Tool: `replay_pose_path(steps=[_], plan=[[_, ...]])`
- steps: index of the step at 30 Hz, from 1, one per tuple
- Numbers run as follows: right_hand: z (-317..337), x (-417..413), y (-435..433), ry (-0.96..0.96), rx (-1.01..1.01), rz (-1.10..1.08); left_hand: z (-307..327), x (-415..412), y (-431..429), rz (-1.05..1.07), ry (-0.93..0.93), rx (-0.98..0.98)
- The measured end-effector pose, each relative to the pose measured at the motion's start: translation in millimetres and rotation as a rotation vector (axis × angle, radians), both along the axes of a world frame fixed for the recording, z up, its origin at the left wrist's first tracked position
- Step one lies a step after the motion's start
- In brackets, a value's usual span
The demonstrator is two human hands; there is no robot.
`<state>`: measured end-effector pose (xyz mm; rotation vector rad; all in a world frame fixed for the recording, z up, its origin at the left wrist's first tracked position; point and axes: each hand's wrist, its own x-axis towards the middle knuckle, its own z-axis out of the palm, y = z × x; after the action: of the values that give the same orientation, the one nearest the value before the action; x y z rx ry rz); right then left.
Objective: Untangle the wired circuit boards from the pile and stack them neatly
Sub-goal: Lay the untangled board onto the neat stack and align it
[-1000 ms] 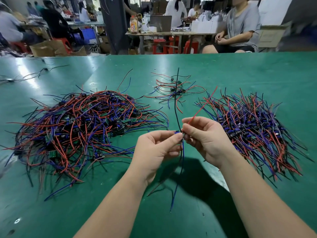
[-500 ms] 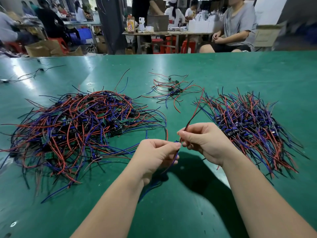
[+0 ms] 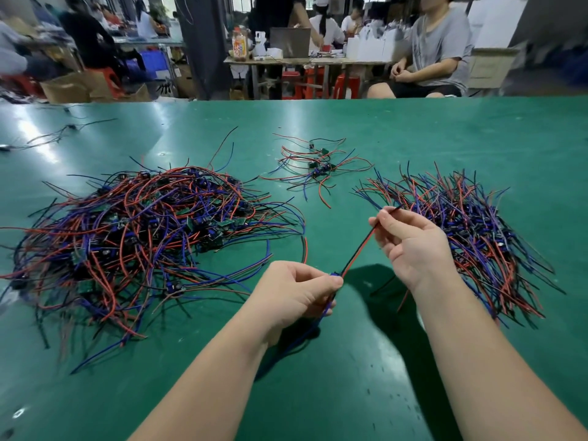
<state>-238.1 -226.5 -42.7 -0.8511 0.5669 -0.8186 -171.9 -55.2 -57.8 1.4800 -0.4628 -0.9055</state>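
A big tangled pile of wired circuit boards (image 3: 140,237) with red, blue and black leads covers the table's left side. On the right lies a combed stack of boards (image 3: 483,230), its wires fanned out. Between them, above the table, I hold one wired board (image 3: 358,254). My left hand (image 3: 296,294) pinches its small board end, with blue wires hanging below the fist. My right hand (image 3: 410,243) pinches the red and black leads further up, stretched taut between both hands.
A small loose cluster of several boards (image 3: 318,165) lies beyond my hands at mid-table. A stray black wire (image 3: 63,132) lies at the far left of the green table (image 3: 350,377). A seated person (image 3: 436,55) and other workbenches are beyond the far edge.
My right hand has slid up and to the right along the red and black leads, pulling them straight. My left hand has stayed low, holding the board end.
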Motion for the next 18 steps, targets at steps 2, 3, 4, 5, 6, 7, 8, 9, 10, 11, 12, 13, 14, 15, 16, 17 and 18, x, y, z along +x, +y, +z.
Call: replay_pose_path(steps=[2,3,4,5,6,7,8,9,10,11,12,13,14,15,16,17,18], plan=[[-1.0,0.1,-0.7,0.011,0.014,-0.07,-0.9,-0.5,-1.1,-0.016,0.003,0.002],[-1.2,-0.2,-1.8,0.021,0.022,-0.101,-1.4,-0.4,-1.2,-0.02,0.004,0.003],[-1.0,-0.7,-3.0,0.033,0.029,-0.12,-1.9,0.0,-0.7,-0.023,0.0,0.005],[-0.6,-1.2,-3.7,0.044,0.035,-0.125,-2.3,0.3,-0.2,-0.025,-0.013,0.009],[-0.5,-2.1,-4.3,0.055,0.039,-0.12,-2.6,0.6,0.5,-0.025,-0.036,0.016],[-1.1,-2.5,-5.1,0.067,0.047,-0.113,-3.1,0.9,0.8,-0.023,-0.067,0.025],[-1.6,-2.7,-5.6,0.083,0.058,-0.106,-3.8,1.1,0.9,-0.017,-0.099,0.033],[-1.8,-2.6,-5.7,0.105,0.071,-0.104,-4.4,1.1,0.9,-0.01,-0.125,0.04],[-1.8,-2.7,-6.1,0.128,0.087,-0.107,-4.9,1.4,0.6,-0.004,-0.145,0.05],[-2.1,-2.5,-7.1,0.154,0.107,-0.115,-5.6,1.5,0.0,-0.004,-0.162,0.059],[-3.0,-2.2,-8.6,0.181,0.127,-0.121,-6.3,1.7,-0.7,-0.01,-0.176,0.068],[-4.1,-1.7,-9.9,0.21,0.141,-0.122,-7.0,1.7,-1.4,-0.02,-0.184,0.074],[-5.2,-1.4,-11.1,0.235,0.147,-0.119,-7.4,1.4,-1.3,-0.033,-0.188,0.08],[-6.1,-1.1,-12.1,0.25,0.144,-0.116,-7.5,1.4,-0.9,-0.048,-0.187,0.083],[-6.7,-0.9,-12.7,0.251,0.135,-0.112,-7.3,1.4,0.0,-0.062,-0.18,0.082],[-6.8,-0.7,-12.8,0.23,0.126,-0.106,-6.7,1.5,1.1,-0.069,-0.162,0.072],[-6.8,-1.1,-12.8,0.187,0.125,-0.097,-5.4,2.1,2.0,-0.062,-0.134,0.05]])
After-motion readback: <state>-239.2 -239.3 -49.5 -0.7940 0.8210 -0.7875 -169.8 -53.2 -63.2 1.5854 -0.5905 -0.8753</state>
